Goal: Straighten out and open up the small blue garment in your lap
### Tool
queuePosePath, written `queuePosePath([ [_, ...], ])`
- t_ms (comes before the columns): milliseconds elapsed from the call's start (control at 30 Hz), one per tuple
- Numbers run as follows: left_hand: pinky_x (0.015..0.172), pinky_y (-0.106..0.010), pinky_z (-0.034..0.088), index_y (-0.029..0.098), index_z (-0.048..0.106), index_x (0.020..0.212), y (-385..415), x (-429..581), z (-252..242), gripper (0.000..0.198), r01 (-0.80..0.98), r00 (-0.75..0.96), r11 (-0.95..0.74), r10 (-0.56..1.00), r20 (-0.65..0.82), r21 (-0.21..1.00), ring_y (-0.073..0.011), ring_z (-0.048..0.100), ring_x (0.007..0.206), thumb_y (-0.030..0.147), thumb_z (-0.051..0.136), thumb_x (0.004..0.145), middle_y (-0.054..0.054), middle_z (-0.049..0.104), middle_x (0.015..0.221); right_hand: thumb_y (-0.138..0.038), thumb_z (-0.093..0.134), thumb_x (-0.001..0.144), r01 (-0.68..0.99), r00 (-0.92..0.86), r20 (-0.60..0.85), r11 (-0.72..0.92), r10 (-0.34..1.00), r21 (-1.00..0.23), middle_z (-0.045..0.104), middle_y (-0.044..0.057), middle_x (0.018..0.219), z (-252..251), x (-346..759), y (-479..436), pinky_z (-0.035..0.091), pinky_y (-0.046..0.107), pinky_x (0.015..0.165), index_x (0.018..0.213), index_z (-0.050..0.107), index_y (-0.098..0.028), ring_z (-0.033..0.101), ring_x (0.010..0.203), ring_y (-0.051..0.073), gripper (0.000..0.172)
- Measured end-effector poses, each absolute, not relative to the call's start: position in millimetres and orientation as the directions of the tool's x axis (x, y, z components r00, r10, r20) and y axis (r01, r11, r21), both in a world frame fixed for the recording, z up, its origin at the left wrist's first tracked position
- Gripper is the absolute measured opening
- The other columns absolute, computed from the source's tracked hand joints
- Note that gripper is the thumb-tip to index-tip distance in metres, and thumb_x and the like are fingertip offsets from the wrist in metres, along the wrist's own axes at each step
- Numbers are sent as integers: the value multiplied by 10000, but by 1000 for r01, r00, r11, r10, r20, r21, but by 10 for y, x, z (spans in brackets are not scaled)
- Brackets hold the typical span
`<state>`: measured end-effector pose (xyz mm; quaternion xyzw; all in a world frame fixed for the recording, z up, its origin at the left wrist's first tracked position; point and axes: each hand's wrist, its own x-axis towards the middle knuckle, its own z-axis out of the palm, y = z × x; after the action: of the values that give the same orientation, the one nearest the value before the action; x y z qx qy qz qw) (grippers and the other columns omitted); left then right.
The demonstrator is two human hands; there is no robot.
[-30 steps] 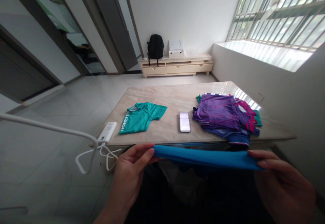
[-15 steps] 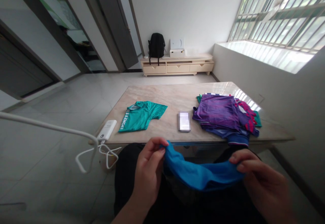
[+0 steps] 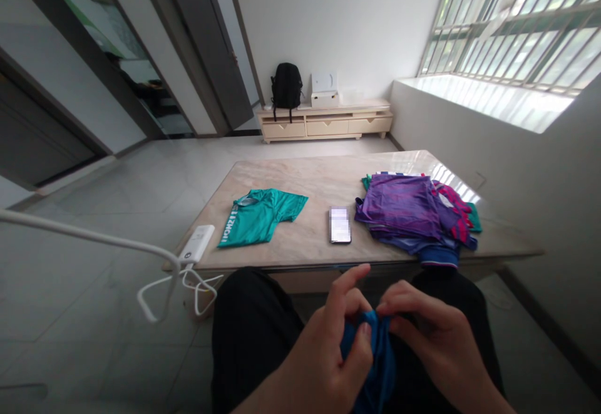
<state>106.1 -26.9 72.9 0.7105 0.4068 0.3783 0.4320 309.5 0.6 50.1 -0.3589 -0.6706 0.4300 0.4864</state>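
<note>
Head view: a blue garment (image 3: 373, 364) is pinched together at its top edge between the left hand (image 3: 328, 354) and the right hand (image 3: 434, 345), both closed on it, low at 6 o'clock over the lap. Soft, light and limp (likely slippery knit), it is best gripped at hems or corners. At 12 o'clock lies a phone (image 3: 340, 225).

Two hands, the left (image 3: 328, 351) and the right (image 3: 436, 345), one blue cloth (image 3: 373, 364), one green shirt (image 3: 260, 215), one phone (image 3: 340, 225), one pile of folded clothes (image 3: 413, 217), one white power bank (image 3: 197, 243) with one white cable (image 3: 94, 238), one black backpack (image 3: 287, 88), all about one surface (image 3: 319, 182)
</note>
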Motion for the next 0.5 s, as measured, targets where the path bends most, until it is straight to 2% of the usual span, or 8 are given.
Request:
queuePosePath([
  [200, 879, -275, 523, 287, 91, 1625, -271, 1092, 678, 793, 353, 424, -455, 857, 293, 818, -174, 670, 941, 77, 459, 955, -46, 656, 1064, -163, 716, 914, -1, -287, 375, 391, 882, -920, 727, 26, 831, 508, 3088, -41, 558, 242, 672, 880, 773, -256, 709, 773, 175, 114],
  [400, 940, -312, 529, 269, -4, 1659, -296, 1164, 621, 872, 377, 446, -491, 839, 311, 785, -208, 664, 1049, 57, 437, 938, -85, 655, 1171, -208, 725, 916, 69, -270, 349, 380, 897, -922, 684, 34, 872, 494, 3089, -41, 554, 236, 681, 854, 794, -261, 693, 796, 170, 107],
  [500, 955, -340, 534, 239, -40, 1665, -300, 1176, 593, 896, 383, 461, -519, 825, 328, 764, -232, 654, 1089, 53, 433, 927, -119, 641, 1215, -233, 734, 912, 74, -280, 323, 356, 904, -932, 670, 23, 831, 475, 3104, -32, 540, 229, 649, 853, 809, -266, 674, 745, 158, 101],
])
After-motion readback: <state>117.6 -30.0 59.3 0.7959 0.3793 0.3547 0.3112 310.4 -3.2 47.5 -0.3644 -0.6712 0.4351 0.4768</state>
